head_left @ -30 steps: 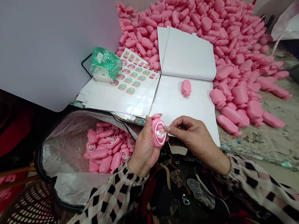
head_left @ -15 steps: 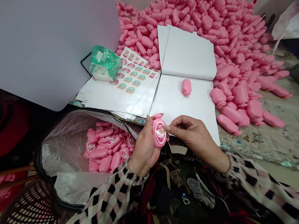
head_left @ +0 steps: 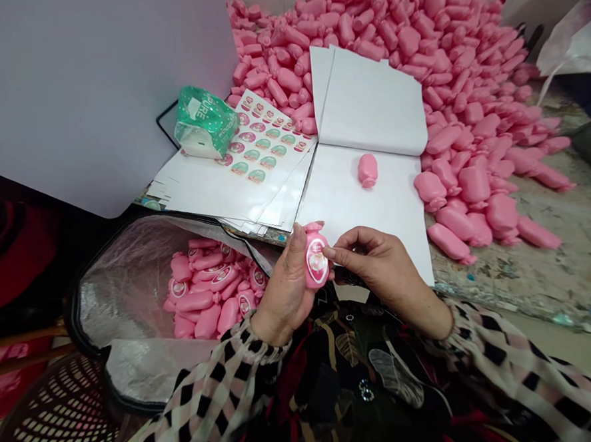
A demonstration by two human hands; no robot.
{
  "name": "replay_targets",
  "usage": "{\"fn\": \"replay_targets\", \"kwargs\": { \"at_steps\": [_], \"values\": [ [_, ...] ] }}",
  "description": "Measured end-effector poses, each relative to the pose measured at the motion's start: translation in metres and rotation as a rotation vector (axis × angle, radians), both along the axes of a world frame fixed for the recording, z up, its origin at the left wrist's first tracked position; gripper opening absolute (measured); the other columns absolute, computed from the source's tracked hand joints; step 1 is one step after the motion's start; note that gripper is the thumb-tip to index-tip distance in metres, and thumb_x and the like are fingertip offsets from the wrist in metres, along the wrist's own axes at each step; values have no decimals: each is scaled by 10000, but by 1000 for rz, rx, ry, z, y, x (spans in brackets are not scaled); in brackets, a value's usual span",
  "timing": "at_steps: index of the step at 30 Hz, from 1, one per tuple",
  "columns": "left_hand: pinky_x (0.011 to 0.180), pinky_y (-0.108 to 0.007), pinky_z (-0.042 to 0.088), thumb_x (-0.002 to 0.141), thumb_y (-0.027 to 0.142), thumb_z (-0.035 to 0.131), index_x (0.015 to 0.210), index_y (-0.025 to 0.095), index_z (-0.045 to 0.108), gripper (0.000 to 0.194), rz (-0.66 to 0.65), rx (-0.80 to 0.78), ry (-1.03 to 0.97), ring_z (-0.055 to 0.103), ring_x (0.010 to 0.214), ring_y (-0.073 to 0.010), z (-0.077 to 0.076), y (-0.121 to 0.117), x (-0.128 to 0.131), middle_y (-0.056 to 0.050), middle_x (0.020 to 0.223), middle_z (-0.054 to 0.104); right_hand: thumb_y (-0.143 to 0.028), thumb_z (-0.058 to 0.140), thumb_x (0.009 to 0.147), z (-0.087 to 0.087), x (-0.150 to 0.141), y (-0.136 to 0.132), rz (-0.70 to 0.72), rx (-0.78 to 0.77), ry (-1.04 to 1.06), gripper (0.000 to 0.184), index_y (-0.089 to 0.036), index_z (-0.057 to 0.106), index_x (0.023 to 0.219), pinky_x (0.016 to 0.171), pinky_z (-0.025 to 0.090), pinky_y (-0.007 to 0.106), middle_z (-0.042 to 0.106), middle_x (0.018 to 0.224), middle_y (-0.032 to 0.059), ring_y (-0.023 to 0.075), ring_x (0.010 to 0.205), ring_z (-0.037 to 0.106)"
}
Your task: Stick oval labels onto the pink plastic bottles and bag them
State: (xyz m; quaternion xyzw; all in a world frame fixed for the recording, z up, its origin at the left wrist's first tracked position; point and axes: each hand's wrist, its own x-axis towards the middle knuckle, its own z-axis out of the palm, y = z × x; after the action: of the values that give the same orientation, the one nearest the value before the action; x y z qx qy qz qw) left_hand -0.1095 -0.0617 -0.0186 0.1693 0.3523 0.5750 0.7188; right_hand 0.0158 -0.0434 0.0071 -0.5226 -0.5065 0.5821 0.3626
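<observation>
My left hand [head_left: 282, 292] is wrapped round a small pink bottle [head_left: 316, 258] that carries an oval label on its front. It holds the bottle upright just above my lap. My right hand [head_left: 378, 269] sits beside it with its fingers pinched together, the fingertips pressing on the bottle's right edge by the label. One unlabelled pink bottle [head_left: 367, 170] lies on the white backing sheets [head_left: 354, 197] in front of me. A sheet of oval stickers [head_left: 258, 143] lies to the left of those sheets.
A huge heap of plain pink bottles [head_left: 416, 60] fills the back and right. A foil-lined bag [head_left: 129, 284] at my left holds several labelled bottles. A green plastic packet [head_left: 205, 123] lies on the sticker sheets. A woven basket [head_left: 52, 422] is at bottom left, a white board [head_left: 92, 87] behind.
The bottle has turned slightly in my left hand and my thumb has slid over its left side. My right fingertips stay on the label's edge.
</observation>
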Motion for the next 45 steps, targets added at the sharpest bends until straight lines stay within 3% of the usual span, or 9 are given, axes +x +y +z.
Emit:
{"fn": "replay_targets", "kwargs": {
  "at_steps": [6,8,15,21,25,29,36,41,45],
  "values": [
    [543,-199,435,850,499,546,1091,184,581,398,30,34,75,501,638,-97,0,0,0,-17,800,529,-357,564,861,-1,10,-4,103,575,-620,159,-236,651,805,651,407,309,627,792,32,162,727,562],
    [554,-205,431,870,488,522,1090,186,569,377,52,54,89,499,627,-100,0,1,-1,-9,749,525,-336,551,872,0,14,-2,98,656,-733,159,-232,654,810,673,382,315,615,805,35,168,753,543],
    [553,-200,424,891,487,483,1070,170,574,375,66,-16,-9,500,596,-91,2,5,-1,-5,729,529,-447,671,753,-5,7,5,-14,362,-340,232,-236,605,826,592,394,283,614,757,1,150,669,520],
    [745,-227,460,925,395,461,1096,151,564,315,62,-28,38,585,863,-134,2,4,4,-66,1001,598,-398,739,664,-18,-1,5,102,311,-389,360,-251,548,931,568,370,265,581,801,-20,137,661,494],
    [674,-213,461,920,404,471,1110,155,554,324,27,-30,132,589,832,-140,1,2,0,-60,949,598,-373,758,634,-25,6,7,197,280,-441,428,-250,507,958,597,368,266,553,831,-24,138,690,486],
    [567,-184,440,904,427,492,1092,144,566,348,48,-106,51,547,677,-103,2,3,-3,-28,820,560,-348,766,618,-26,12,7,223,237,-426,446,-248,496,959,617,371,274,523,793,-36,140,695,476],
    [589,-168,462,911,439,469,1028,139,584,342,66,-165,-161,527,659,-81,8,7,3,-20,795,532,-326,753,658,-24,3,3,82,113,-62,376,-230,472,888,539,350,228,476,723,-67,92,606,420],
    [579,-184,490,908,492,435,1058,144,578,405,64,-146,-115,555,672,-89,3,1,10,-42,871,561,-389,713,716,-27,-2,-1,51,14,126,320,-221,454,802,511,375,223,457,650,-80,78,537,438],
    [521,-224,501,867,581,440,1159,171,523,510,-71,-159,-4,558,600,-108,6,-11,-1,-25,772,563,-446,636,787,-26,3,-2,113,15,81,273,-224,492,855,525,394,237,506,661,-62,90,548,471]
  ]
}}
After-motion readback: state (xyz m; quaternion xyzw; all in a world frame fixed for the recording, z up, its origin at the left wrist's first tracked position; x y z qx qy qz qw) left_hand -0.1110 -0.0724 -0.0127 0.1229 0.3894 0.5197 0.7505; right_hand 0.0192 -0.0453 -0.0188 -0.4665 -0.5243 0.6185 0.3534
